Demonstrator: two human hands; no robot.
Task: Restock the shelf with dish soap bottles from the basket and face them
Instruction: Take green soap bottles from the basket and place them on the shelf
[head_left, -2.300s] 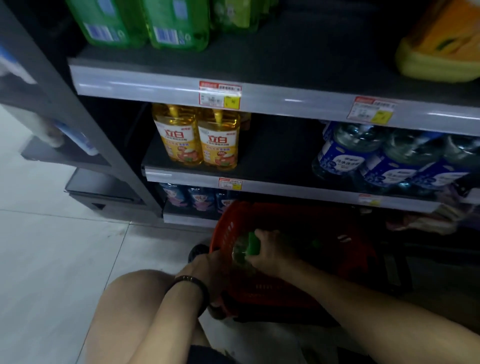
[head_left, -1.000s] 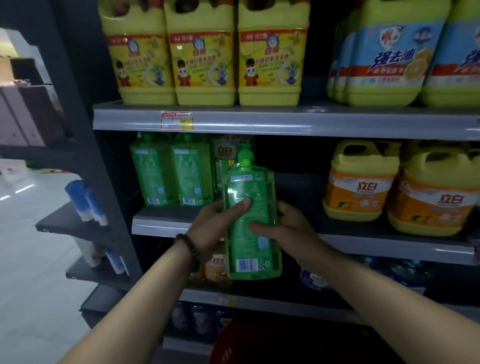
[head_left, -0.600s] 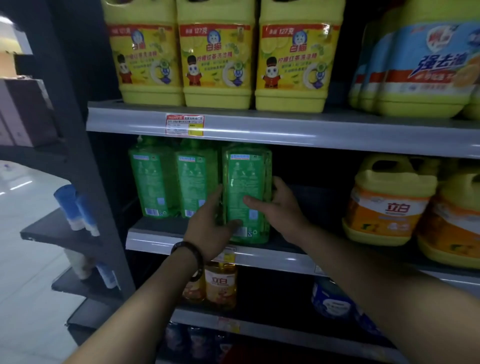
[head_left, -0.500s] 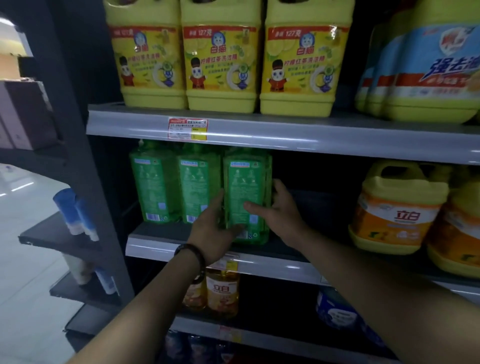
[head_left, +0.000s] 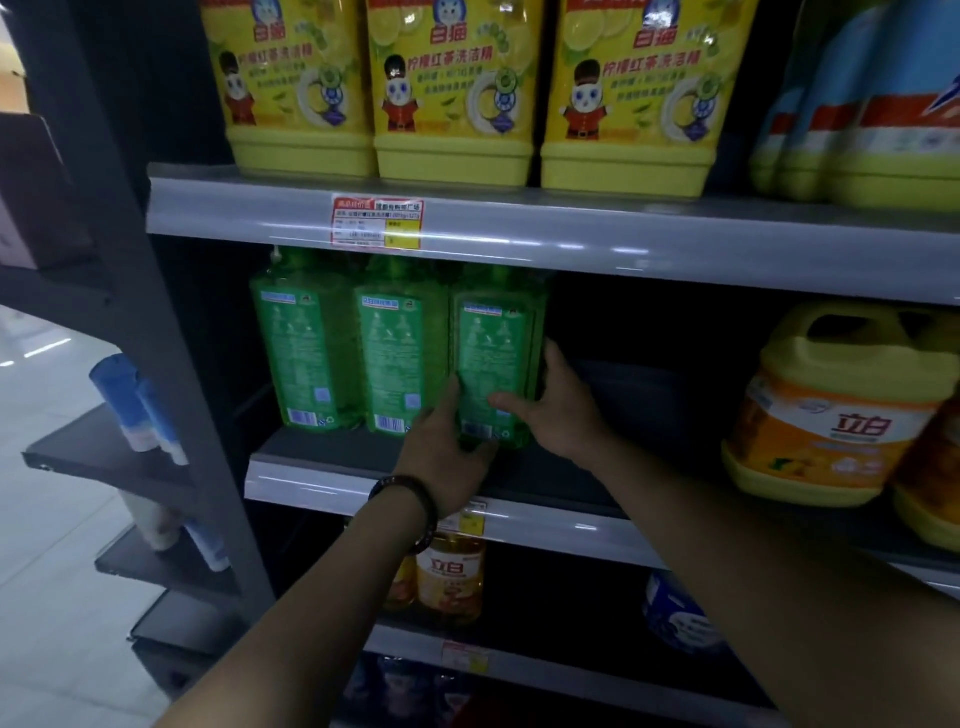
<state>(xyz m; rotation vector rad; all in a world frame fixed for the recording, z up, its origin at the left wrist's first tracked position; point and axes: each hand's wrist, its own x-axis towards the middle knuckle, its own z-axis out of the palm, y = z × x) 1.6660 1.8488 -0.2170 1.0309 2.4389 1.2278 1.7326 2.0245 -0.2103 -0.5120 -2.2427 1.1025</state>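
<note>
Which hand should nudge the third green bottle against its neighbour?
Probably the right hand: it grips the third green bottle on its outer side, ready to push leftward; the left hand holds its lower left, in the way.

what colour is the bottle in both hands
Green dish soap bottle, best seen in the head view.

Dim aisle, glare on shelf edge (head_left: 571, 244) (soft focus), bowed edges

Dark beaded bracelet (head_left: 427, 512), left wrist
</note>
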